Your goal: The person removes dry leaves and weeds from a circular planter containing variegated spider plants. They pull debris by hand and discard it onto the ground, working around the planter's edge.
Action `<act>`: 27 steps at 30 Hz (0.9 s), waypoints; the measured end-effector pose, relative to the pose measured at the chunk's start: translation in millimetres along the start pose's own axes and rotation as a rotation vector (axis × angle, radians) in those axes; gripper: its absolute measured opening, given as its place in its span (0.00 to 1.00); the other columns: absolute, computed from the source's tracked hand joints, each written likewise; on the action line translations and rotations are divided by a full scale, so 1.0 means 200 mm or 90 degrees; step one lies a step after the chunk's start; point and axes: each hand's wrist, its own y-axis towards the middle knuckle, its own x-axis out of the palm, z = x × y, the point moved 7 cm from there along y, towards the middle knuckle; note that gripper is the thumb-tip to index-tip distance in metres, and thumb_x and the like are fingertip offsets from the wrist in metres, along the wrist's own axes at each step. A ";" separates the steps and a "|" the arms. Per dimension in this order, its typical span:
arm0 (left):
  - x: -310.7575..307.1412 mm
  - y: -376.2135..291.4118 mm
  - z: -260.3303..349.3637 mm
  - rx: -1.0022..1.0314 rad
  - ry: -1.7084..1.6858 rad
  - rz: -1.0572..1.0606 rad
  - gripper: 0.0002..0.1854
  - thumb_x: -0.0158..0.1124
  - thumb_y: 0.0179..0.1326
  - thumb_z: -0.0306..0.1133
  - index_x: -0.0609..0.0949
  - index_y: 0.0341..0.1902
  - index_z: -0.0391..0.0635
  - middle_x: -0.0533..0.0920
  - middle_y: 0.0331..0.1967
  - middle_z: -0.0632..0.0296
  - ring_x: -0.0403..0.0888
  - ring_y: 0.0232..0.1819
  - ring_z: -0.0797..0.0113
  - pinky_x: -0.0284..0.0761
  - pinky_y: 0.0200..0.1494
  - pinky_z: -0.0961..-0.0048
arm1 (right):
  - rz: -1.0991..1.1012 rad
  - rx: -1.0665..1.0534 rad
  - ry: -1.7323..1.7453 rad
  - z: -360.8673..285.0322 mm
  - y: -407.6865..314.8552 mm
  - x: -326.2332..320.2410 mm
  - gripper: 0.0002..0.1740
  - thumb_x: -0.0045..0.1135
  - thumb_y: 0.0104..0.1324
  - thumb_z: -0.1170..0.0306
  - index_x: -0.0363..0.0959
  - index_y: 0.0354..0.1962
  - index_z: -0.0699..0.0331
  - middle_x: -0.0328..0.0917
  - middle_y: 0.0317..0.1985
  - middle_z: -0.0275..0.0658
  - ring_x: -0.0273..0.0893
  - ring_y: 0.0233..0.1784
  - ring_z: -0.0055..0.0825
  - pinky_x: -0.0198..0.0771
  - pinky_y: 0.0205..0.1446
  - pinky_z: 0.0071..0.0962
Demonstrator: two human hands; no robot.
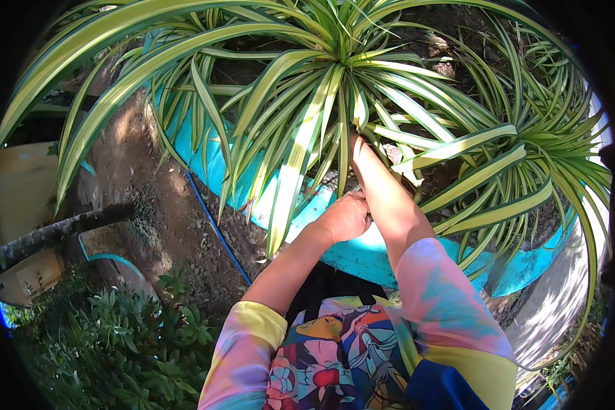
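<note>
A large variegated plant with long green-and-yellow strap leaves spreads over a turquoise-painted planter rim. My left hand is curled just above this rim, beside my right forearm. Its fingertips are turned away, so I cannot tell whether it grips anything. The right forearm reaches up under the plant's centre. Leaves hide my right hand near the base. Between the leaves, patches of dark soil show inside the planter.
A second variegated plant droops over the rim at right. A blue hose or cord crosses the bare ground at left. Leafy shrubs fill the lower left, below a rough log. Sunlit paving lies at right.
</note>
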 end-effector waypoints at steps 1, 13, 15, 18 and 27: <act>-0.03 0.03 -0.06 -0.004 0.015 0.037 0.09 0.59 0.53 0.25 0.81 0.38 0.38 0.81 0.41 0.48 0.77 0.46 0.44 0.73 0.55 0.57 | -0.027 -0.004 0.017 -0.03 0.01 0.08 0.16 0.46 0.68 0.60 0.74 0.44 0.61 0.76 0.31 0.42 0.74 0.32 0.34 0.72 0.37 0.39; -0.85 0.12 -0.53 -0.249 -0.318 0.307 0.46 0.73 0.46 0.58 0.72 0.63 0.39 0.76 0.57 0.47 0.73 0.61 0.56 0.72 0.58 0.61 | 0.017 -0.054 -0.379 -0.42 -0.09 0.42 0.17 0.52 0.67 0.56 0.76 0.43 0.59 0.81 0.37 0.38 0.79 0.35 0.31 0.75 0.40 0.38; -0.97 0.16 -0.63 -0.249 -0.366 0.423 0.45 0.72 0.48 0.59 0.71 0.63 0.40 0.76 0.57 0.47 0.73 0.61 0.57 0.73 0.57 0.62 | -0.050 -0.065 -0.572 -0.45 0.00 0.39 0.12 0.57 0.64 0.61 0.76 0.41 0.59 0.80 0.39 0.35 0.77 0.34 0.26 0.74 0.33 0.30; -1.07 0.22 -0.76 -0.252 -0.480 0.528 0.42 0.69 0.52 0.58 0.70 0.65 0.42 0.76 0.58 0.48 0.74 0.60 0.58 0.77 0.53 0.62 | -0.091 -0.081 -0.927 -0.39 0.07 0.25 0.19 0.53 0.61 0.57 0.76 0.46 0.59 0.81 0.42 0.38 0.76 0.50 0.36 0.72 0.46 0.36; -1.29 0.42 -0.38 -0.210 -0.713 0.320 0.41 0.64 0.55 0.63 0.68 0.67 0.54 0.65 0.69 0.53 0.65 0.66 0.48 0.73 0.55 0.44 | 0.124 -0.320 -1.403 -0.19 -0.13 -0.16 0.18 0.52 0.63 0.63 0.74 0.49 0.62 0.77 0.46 0.50 0.77 0.50 0.39 0.74 0.52 0.38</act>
